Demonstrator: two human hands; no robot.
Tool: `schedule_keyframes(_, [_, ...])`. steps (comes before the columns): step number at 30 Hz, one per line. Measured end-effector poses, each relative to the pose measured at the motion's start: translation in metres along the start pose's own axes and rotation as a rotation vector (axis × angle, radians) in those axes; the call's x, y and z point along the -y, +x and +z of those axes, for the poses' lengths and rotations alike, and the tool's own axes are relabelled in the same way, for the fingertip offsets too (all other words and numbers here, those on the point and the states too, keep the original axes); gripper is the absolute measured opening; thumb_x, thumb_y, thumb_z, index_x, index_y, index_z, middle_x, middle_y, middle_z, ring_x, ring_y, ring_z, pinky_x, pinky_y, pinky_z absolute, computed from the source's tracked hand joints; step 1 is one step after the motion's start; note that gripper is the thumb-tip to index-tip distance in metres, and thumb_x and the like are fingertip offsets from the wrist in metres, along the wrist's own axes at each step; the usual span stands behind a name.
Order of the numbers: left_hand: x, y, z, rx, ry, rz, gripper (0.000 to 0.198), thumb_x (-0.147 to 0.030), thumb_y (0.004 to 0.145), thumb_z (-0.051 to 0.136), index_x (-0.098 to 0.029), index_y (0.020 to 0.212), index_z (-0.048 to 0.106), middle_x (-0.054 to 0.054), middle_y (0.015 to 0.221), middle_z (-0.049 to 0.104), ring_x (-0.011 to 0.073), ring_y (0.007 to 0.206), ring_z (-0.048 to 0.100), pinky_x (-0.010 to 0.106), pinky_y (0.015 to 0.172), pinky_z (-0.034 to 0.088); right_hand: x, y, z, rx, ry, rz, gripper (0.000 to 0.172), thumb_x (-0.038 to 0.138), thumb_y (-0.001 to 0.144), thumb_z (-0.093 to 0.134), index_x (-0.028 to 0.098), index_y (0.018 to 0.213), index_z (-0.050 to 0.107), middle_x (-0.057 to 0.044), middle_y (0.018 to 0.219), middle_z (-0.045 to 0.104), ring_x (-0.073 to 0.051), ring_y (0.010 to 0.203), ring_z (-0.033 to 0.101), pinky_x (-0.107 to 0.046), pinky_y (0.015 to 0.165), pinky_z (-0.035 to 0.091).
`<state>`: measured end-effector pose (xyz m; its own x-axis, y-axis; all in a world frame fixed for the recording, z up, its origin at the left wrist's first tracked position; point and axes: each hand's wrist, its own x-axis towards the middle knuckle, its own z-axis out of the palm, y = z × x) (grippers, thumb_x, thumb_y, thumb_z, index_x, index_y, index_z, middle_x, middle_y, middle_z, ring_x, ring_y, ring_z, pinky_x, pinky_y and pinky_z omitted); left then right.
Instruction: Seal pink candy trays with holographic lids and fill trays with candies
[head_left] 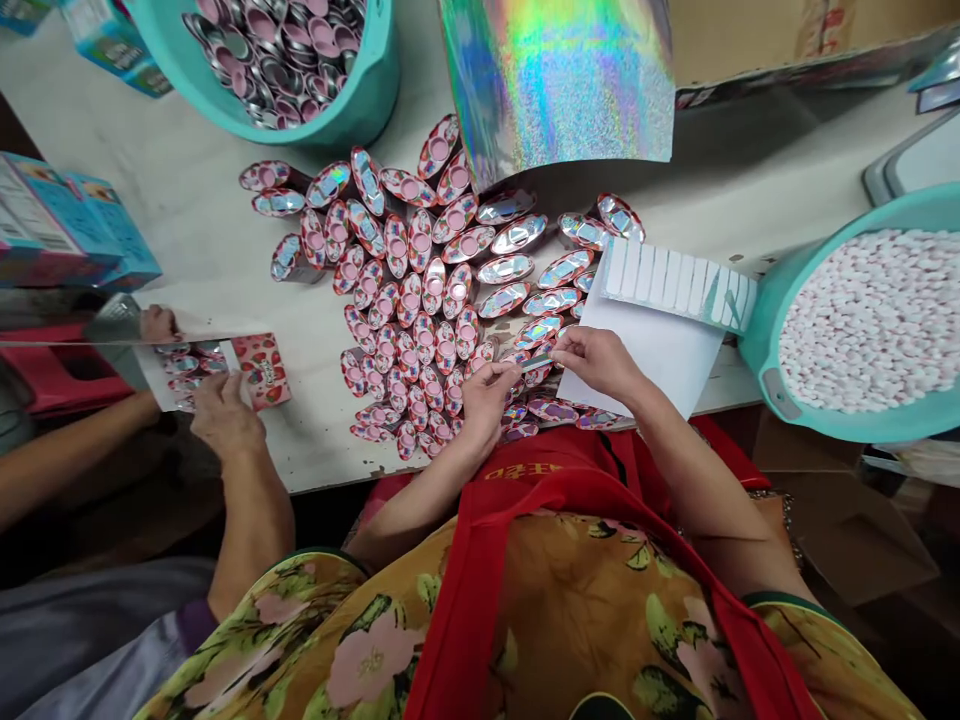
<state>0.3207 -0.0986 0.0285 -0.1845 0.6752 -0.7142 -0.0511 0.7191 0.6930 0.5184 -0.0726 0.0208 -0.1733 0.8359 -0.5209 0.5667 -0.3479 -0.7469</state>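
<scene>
Small oval containers (409, 298) crowd the white table (319, 410), whose front edge is chipped. Above their near right part, the left hand (484, 398) and right hand (598, 360) each pinch an end of a small strip (535, 363). Right of the containers lie a sticker sheet (679, 285) and a teal tub (763, 335) of white pieces; behind them are a shiny sheet (570, 90), a cardboard box (735, 45) and another tub (364, 118). Left of them, a co-worker's hand (229, 415) rests on a pack, with a red stool (64, 375) beyond.
</scene>
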Motion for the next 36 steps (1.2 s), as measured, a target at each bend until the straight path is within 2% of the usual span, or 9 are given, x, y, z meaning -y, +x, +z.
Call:
schedule_keyframes(5, [0.019,-0.011,0.009,-0.087,-0.031,-0.105,0.023,-0.031,0.067,0.082,-0.015,0.069,0.067,-0.005,0.057,0.060,0.0034,0.036,0.038,0.021,0.040,0.024,0.017,0.009,-0.011,0.124,-0.354,0.032,0.013,0.029,0.090,0.063,0.022,0.089,0.074,-0.001,0.087,0.076,-0.017,0.077,0.063,-0.026,0.065,0.034])
schedule_keyframes(8, [0.024,-0.014,0.018,-0.134,-0.047,-0.156,0.015,-0.025,0.070,0.076,-0.014,0.073,0.067,-0.005,0.057,0.060,0.0042,0.034,0.039,0.021,0.038,0.023,0.022,0.020,-0.012,0.177,-0.489,0.031,0.015,0.027,0.089,0.061,0.023,0.091,0.075,-0.003,0.095,0.078,-0.020,0.084,0.066,-0.028,0.066,0.036])
schedule_keyframes(11, [0.030,-0.013,0.026,-0.186,-0.006,-0.147,0.010,-0.023,0.075,0.072,-0.015,0.075,0.067,-0.006,0.054,0.059,0.0047,0.035,0.039,0.020,0.038,0.024,0.021,0.028,-0.011,0.209,-0.569,0.021,0.017,0.026,0.089,0.059,0.024,0.091,0.076,-0.005,0.098,0.078,-0.023,0.090,0.069,-0.029,0.069,0.039])
schedule_keyframes(17, [0.042,-0.010,0.040,-0.304,0.151,-0.077,0.012,-0.022,0.078,0.070,-0.018,0.070,0.062,-0.007,0.049,0.056,0.0070,0.040,0.044,0.020,0.044,0.032,0.015,0.028,0.000,0.174,-0.634,-0.023,0.025,0.028,0.095,0.054,0.022,0.105,0.076,-0.012,0.111,0.077,-0.029,0.099,0.071,-0.034,0.076,0.047])
schedule_keyframes(23, [0.034,-0.019,0.048,-0.374,0.095,-0.124,0.009,-0.022,0.079,0.065,-0.019,0.072,0.060,-0.007,0.051,0.055,0.0075,0.040,0.043,0.021,0.043,0.032,0.008,0.029,-0.002,0.190,-0.598,-0.049,0.027,0.026,0.094,0.053,0.022,0.105,0.077,-0.011,0.110,0.078,-0.028,0.100,0.071,-0.033,0.079,0.048])
schedule_keyframes(29, [0.044,-0.018,0.047,-0.381,0.140,-0.068,0.012,-0.025,0.079,0.069,-0.018,0.072,0.063,-0.006,0.052,0.055,0.0088,0.046,0.044,0.022,0.048,0.033,0.012,0.036,-0.014,0.269,-0.575,-0.045,0.022,0.026,0.090,0.057,0.023,0.095,0.078,-0.008,0.103,0.079,-0.026,0.098,0.070,-0.032,0.076,0.048])
schedule_keyframes(36, [0.058,-0.008,0.039,-0.423,0.388,0.018,0.027,-0.031,0.080,0.076,-0.020,0.067,0.056,-0.006,0.056,0.053,0.0106,0.054,0.048,0.022,0.058,0.037,0.016,0.027,0.000,0.206,-0.628,-0.034,0.026,0.023,0.095,0.053,0.019,0.108,0.075,-0.016,0.113,0.076,-0.030,0.103,0.071,-0.036,0.081,0.051])
